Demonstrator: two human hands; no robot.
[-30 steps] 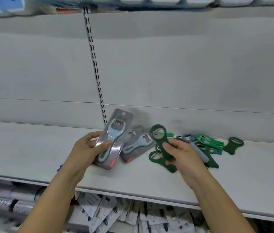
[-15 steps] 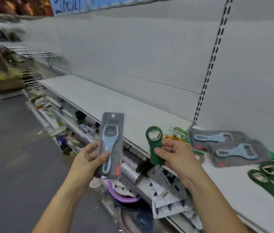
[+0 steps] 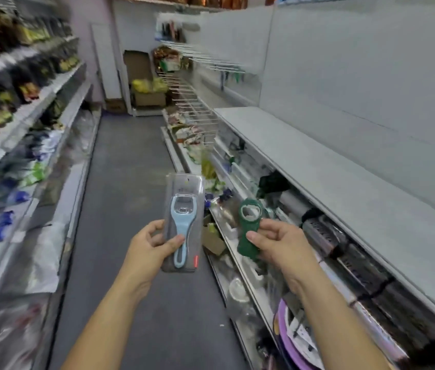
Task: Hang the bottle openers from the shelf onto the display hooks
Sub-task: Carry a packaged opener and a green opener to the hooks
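- Risk 1: both hands are full, so no spare fingers to steady a peg; my left hand has the blue opener in its grey blister pack, thumb pressed across the front low down, other fingers curled behind; a pinch that low lets the top wobble, & the small hang hole up top could miss the peg tip
- Risk 2: pack looks like slick plastic; if my thumb slackens on the reach, it slides out & drops to the aisle floor
- Risk 3: my right hand pinches the green opener at its waist, thumb on front, fingers wrapped behind; no card on this one, so I reckon only its top ring can take a peg; tilt it wrong & it'll snag or hang crooked
- Risk 4: display hooks are well off down the aisle, past the far end of the shelf; too blurred to tell which pegs are free; could land on the wrong row
- Blue one: pale blue handle, silvery mouth at top, upright; red tab at pack's bottom corner; pack flat, prob light
- Green one: dark green, flat, round opening at top, wider foot below; upright, apart from the blue pack; both held out over the aisle in front of me, not on the shelf
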